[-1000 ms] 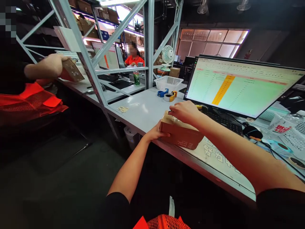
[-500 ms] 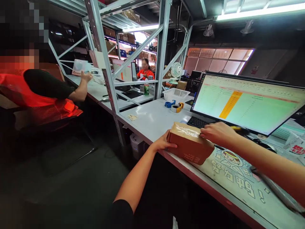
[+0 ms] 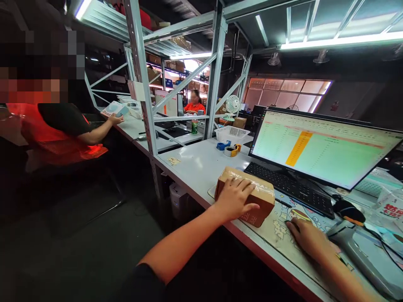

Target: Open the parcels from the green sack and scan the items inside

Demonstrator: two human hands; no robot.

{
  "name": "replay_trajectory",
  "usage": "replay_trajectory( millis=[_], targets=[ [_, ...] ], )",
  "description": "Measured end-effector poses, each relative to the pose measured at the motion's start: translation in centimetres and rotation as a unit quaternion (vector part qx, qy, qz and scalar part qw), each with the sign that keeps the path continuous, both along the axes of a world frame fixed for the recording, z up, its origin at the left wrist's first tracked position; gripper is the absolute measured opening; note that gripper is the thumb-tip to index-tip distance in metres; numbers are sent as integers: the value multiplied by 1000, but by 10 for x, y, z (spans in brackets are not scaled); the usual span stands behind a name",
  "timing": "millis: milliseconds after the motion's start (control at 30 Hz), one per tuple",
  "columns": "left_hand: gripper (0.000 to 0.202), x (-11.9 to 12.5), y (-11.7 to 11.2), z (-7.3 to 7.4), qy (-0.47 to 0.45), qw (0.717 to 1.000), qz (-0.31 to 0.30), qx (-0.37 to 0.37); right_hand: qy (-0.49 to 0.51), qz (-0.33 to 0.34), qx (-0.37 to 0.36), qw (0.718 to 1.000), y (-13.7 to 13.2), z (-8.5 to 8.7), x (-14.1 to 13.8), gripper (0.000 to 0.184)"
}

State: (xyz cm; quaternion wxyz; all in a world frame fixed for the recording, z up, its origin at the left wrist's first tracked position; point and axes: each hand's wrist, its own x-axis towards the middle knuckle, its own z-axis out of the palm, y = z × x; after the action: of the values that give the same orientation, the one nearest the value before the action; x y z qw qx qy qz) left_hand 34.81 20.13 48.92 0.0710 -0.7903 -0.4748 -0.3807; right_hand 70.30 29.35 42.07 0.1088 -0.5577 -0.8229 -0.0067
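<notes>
A brown cardboard box with shiny clear tape over its top rests at the desk's front edge. Draped over its top front edge is my left hand, fingers spread on the top and thumb stretched along the front face. My right hand is low on the printed desk mat, to the right of the box, its fingers curled. A yellow and black handle, like a box cutter's, shows beside the right wrist; the rest is hidden under the hand.
A black keyboard and a monitor stand behind the box. Tape dispensers and a white basket sit farther back. A grey handheld scanner lies right. At left, a seated co-worker holds a white box.
My right hand has moved from the box's top down to the mat. My left hand has shifted from the box's left end onto its top. The co-worker's box is lower and tilted.
</notes>
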Motion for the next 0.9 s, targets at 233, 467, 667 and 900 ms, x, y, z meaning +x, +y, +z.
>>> replay_trajectory(
  millis=[233, 467, 667, 900],
  targets=[
    [49, 15, 18, -27, 0, 992, 77, 103, 262, 115, 149, 947, 16, 88, -72, 45],
    [39, 14, 16, -20, 3, 992, 80, 101, 109, 252, 4, 962, 30, 133, -163, 28],
    [40, 14, 20, -22, 0, 992, 67, 103, -8, 264, 26, 964, 36, 138, -165, 30],
    [48, 17, 20, -20, 21, 993, 87, 83, -201, 238, 90, 946, 24, 152, -177, 25]
  ],
)
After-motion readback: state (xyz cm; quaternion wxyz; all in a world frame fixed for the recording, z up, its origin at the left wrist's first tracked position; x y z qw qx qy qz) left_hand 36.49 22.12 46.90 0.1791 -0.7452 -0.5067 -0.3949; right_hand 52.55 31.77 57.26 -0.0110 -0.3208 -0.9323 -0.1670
